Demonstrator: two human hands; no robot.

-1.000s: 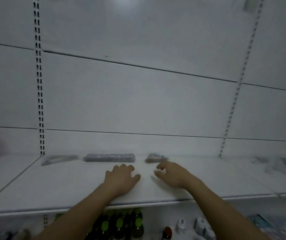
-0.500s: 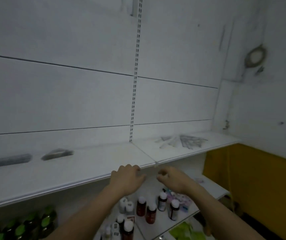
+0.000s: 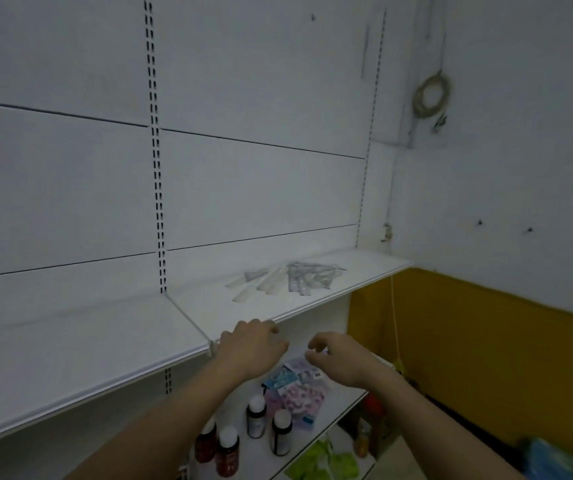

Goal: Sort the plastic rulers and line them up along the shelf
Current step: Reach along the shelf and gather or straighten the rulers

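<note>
Head view: both hands loose and holding nothing, left hand [image 3: 251, 348] at the shelf [image 3: 112, 344] edge, right hand [image 3: 338, 358] just beside; rulers [image 3: 287, 278] scattered beyond.

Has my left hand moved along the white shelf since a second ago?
Yes. The left hand has shifted right along the white shelf, from lying flat on its top to its front edge, past the divider seam.

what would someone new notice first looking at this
The eye goes first to the two bare hands reaching forward at the front edge of the white shelf, the left hand at the lip and the right hand just off it, neither holding anything. Next comes the loose pile of plastic rulers lying askew farther along the shelf to the right. Below, dark bottles stand on a lower shelf.
</note>
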